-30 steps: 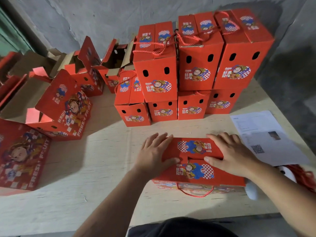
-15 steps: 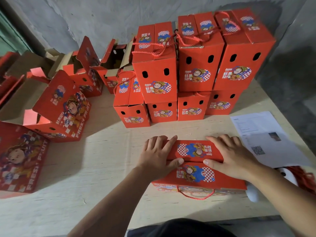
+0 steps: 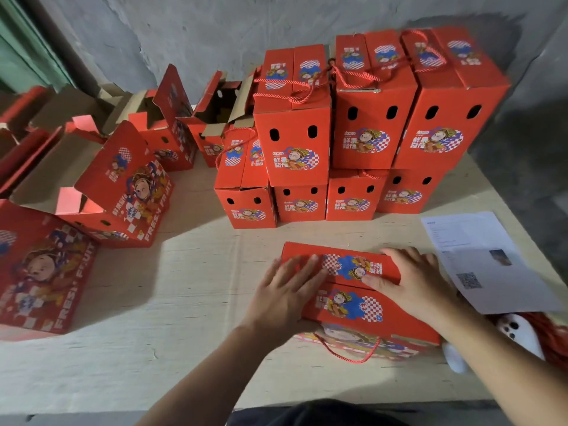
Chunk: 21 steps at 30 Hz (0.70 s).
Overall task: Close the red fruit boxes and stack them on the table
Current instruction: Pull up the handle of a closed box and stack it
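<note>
Head view showed both hands laid on the red fruit box (image 3: 353, 302) at the near middle of the table (image 3: 190, 302). The left hand (image 3: 285, 290) lay flat with straight fingers pressing the box's left end, covering that corner. The right hand (image 3: 412, 281) pressed the right end, its thumb reaching onto the far top flap (image 3: 341, 262), fingers loosely spread rather than curled round anything; the box's right edge was hidden under it. Below the hands, the near face of the box was blurred, with a red rope handle (image 3: 350, 355) looping toward the person. Beyond the hands stood the stack of closed boxes (image 3: 353, 133), two high. Left of the hands, open boxes (image 3: 123, 186) sat with flaps up, the leftmost cut off by the frame. Just right of the right hand lay a printed sheet (image 3: 479, 256); below it a white object (image 3: 516, 330) and red cords (image 3: 550, 333) were partly hidden and hard to make out.
</note>
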Motion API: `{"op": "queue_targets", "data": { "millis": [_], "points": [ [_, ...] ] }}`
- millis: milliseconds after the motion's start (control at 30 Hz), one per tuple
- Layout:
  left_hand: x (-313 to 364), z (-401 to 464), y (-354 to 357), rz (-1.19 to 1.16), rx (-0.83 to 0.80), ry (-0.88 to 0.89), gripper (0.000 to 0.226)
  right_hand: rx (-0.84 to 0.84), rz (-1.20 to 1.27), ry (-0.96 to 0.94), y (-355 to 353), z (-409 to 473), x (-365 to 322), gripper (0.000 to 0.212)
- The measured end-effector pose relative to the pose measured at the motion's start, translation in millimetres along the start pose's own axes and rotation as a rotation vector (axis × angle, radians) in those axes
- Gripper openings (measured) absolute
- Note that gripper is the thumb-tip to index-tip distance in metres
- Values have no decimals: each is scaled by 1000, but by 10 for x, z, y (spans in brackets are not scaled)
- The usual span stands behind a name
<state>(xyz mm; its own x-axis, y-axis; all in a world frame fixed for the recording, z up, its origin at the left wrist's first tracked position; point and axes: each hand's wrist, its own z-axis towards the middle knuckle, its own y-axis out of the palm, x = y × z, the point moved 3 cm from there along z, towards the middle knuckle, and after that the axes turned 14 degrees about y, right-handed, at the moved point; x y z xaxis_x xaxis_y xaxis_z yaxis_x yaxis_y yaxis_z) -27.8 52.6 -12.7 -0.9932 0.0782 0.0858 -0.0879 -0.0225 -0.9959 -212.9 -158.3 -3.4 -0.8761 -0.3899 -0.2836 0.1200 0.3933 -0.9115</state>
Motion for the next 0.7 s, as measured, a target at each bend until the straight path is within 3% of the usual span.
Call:
{"op": "queue_targets", "data": {
  "millis": [100,200,267,300,333,400,533,700],
  "points": [
    [-308,-180,-115,-44,261,-295,114,44,148,128,84,-117,-234,68],
    [-580,-475,-34,-274,272,-821,118,-80,174,149,326,-275,-542,51],
    [-548,-645,127,-707,331,-1140,100,-231,288,90,444,-310,-684,43],
    [-454,-682,218,-1033,397,-1211,86,-330,422,81,483,-314,-742,37],
    [-338,-688,307,-1327,426,-1209,74,-423,558,86,519,-316,-799,32],
    [-138,-686,396,-1585,461,-1107,68,-553,732,105,587,-349,-912,28],
    [-8,-670,407,-1687,606,-975,66,-644,875,111,793,-451,-1068,18],
    [80,-587,244,-1682,648,-922,52,-606,967,129,848,-488,-1113,35]
  ]
}}
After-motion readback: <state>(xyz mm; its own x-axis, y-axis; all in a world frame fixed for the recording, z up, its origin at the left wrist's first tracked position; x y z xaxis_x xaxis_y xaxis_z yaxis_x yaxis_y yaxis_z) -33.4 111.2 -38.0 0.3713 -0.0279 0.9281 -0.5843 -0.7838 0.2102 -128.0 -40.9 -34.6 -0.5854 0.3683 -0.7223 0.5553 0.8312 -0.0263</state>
